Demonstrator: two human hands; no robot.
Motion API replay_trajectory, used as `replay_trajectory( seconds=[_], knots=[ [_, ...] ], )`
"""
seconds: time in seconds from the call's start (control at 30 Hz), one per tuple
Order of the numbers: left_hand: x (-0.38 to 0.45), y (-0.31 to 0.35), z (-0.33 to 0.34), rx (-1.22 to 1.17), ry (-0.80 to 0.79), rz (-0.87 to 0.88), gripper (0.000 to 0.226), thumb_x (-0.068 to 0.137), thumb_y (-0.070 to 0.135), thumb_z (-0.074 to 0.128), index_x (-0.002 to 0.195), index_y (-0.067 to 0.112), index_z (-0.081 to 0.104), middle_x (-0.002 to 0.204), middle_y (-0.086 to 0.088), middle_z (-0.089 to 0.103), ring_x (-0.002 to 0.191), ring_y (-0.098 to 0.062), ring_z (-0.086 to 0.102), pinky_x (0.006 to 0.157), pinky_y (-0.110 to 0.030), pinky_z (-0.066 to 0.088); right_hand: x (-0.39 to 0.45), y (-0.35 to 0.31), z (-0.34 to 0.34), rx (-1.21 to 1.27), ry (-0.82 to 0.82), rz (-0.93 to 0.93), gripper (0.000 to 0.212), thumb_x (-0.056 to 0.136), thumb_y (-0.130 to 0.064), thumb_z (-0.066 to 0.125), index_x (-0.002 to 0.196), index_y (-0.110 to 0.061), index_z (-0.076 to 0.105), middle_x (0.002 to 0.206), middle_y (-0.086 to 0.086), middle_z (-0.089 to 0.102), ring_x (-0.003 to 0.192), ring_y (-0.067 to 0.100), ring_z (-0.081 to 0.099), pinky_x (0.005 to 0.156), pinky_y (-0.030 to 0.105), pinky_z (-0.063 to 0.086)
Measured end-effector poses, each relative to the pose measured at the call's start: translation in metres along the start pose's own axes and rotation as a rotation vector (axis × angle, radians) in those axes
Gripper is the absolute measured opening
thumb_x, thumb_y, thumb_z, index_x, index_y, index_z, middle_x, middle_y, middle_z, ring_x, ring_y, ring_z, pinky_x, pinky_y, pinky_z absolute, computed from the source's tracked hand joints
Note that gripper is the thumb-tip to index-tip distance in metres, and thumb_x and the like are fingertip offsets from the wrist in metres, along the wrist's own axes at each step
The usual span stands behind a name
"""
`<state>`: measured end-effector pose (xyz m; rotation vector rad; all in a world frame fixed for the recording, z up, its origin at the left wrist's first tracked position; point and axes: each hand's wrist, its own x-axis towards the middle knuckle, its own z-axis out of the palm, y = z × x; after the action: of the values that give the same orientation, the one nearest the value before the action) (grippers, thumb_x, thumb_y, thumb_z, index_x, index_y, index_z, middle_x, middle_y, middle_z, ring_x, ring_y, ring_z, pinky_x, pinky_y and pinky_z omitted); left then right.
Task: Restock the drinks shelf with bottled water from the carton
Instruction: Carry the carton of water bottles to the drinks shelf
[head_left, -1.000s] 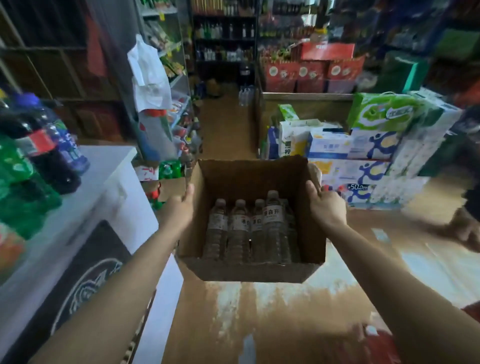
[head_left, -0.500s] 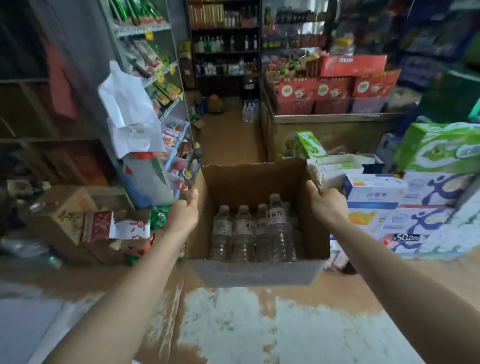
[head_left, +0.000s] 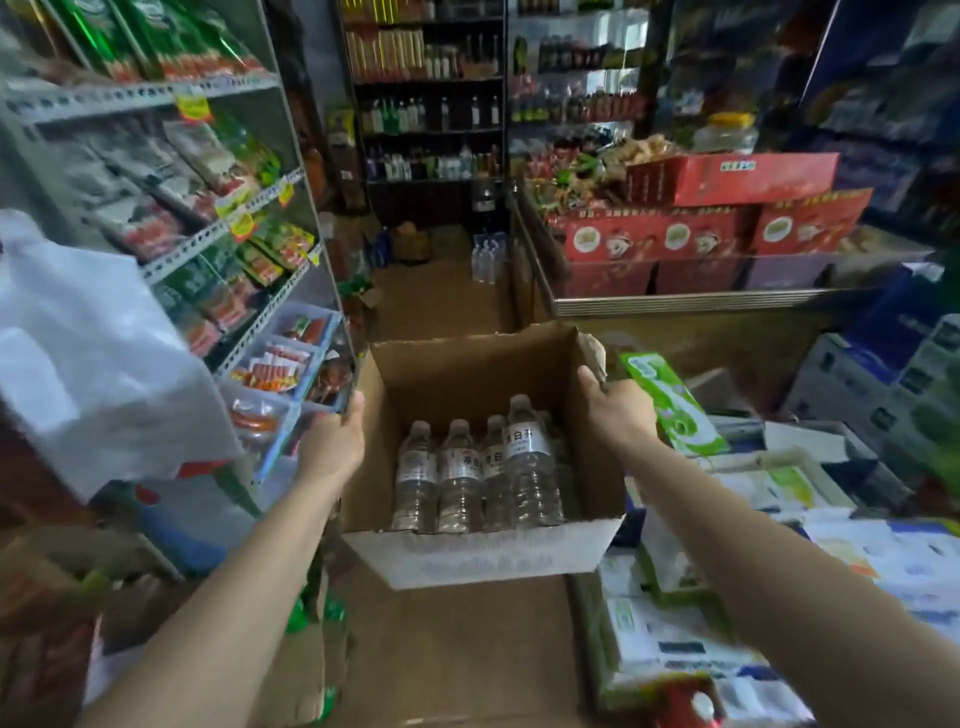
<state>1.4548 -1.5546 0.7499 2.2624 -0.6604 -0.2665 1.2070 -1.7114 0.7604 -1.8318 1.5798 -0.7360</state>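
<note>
Centre of the frame, the open carton (head_left: 483, 558) was held up off the floor, water bottles (head_left: 470, 475) standing upright in a cluster against its near wall. The left hand (head_left: 332, 447) gripped the carton's left wall, the right hand (head_left: 618, 410) clutched the right rim. Snack shelves (head_left: 171, 93) filled the upper left; red boxes (head_left: 727, 208) sat stacked upper right.
</note>
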Motion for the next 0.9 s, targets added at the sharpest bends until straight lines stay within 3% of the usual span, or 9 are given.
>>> replay_trajectory(
  seconds=[0.2, 0.33, 0.5, 0.67, 0.73, 0.9],
  knots=[
    [0.176, 0.050, 0.039, -0.010, 0.019, 0.010, 0.071, 0.099, 0.051, 0.028, 0.101, -0.011, 0.062, 0.102, -0.029, 0.062, 0.093, -0.039, 0.059, 0.079, -0.040, 0.042, 0.168, -0.074, 0.060, 0.004, 0.013, -0.023, 0.063, 0.096, -0.053, 0.041, 0.097, 0.005, 0.066, 0.102, 0.025, 0.066, 0.100, 0.039, 0.061, 0.070, 0.033, 0.036],
    [0.305, 0.081, 0.079, -0.063, 0.030, -0.011, 0.069, 0.097, 0.054, 0.032, 0.109, -0.007, 0.061, 0.106, -0.027, 0.062, 0.100, -0.040, 0.060, 0.089, -0.040, 0.046, 0.277, -0.107, 0.113, 0.028, 0.030, 0.010, 0.059, 0.096, -0.052, 0.041, 0.102, 0.001, 0.065, 0.105, 0.023, 0.066, 0.102, 0.040, 0.060, 0.079, 0.036, 0.043],
    [0.457, 0.128, 0.120, -0.021, -0.027, 0.031, 0.067, 0.097, 0.054, 0.031, 0.099, -0.006, 0.062, 0.097, -0.025, 0.063, 0.096, -0.038, 0.061, 0.075, -0.036, 0.041, 0.412, -0.151, 0.170, 0.050, 0.067, 0.080, 0.061, 0.095, -0.054, 0.041, 0.095, 0.000, 0.068, 0.099, 0.021, 0.068, 0.095, 0.038, 0.062, 0.079, 0.037, 0.046],
    [0.602, 0.177, 0.160, -0.042, -0.033, 0.054, 0.063, 0.096, 0.056, 0.032, 0.077, 0.003, 0.060, 0.085, -0.020, 0.063, 0.087, -0.037, 0.061, 0.078, -0.040, 0.047, 0.541, -0.204, 0.209, 0.051, 0.087, 0.082, 0.059, 0.094, -0.055, 0.042, 0.080, -0.004, 0.068, 0.095, 0.021, 0.068, 0.093, 0.038, 0.064, 0.078, 0.037, 0.046],
    [0.659, 0.195, 0.181, -0.046, -0.032, 0.059, 0.062, 0.095, 0.059, 0.032, 0.070, 0.008, 0.057, 0.083, -0.018, 0.064, 0.083, -0.035, 0.061, 0.080, -0.041, 0.049, 0.595, -0.220, 0.227, 0.062, 0.094, 0.101, 0.059, 0.094, -0.056, 0.042, 0.086, -0.003, 0.069, 0.096, 0.020, 0.068, 0.095, 0.038, 0.063, 0.077, 0.036, 0.045],
    [0.802, 0.232, 0.248, -0.011, -0.048, 0.044, 0.068, 0.096, 0.058, 0.030, 0.070, 0.002, 0.059, 0.083, -0.024, 0.063, 0.079, -0.036, 0.059, 0.066, -0.036, 0.038, 0.744, -0.248, 0.283, 0.044, 0.086, 0.090, 0.059, 0.095, -0.052, 0.042, 0.096, 0.001, 0.067, 0.099, 0.020, 0.067, 0.097, 0.038, 0.062, 0.074, 0.034, 0.043]
  ],
)
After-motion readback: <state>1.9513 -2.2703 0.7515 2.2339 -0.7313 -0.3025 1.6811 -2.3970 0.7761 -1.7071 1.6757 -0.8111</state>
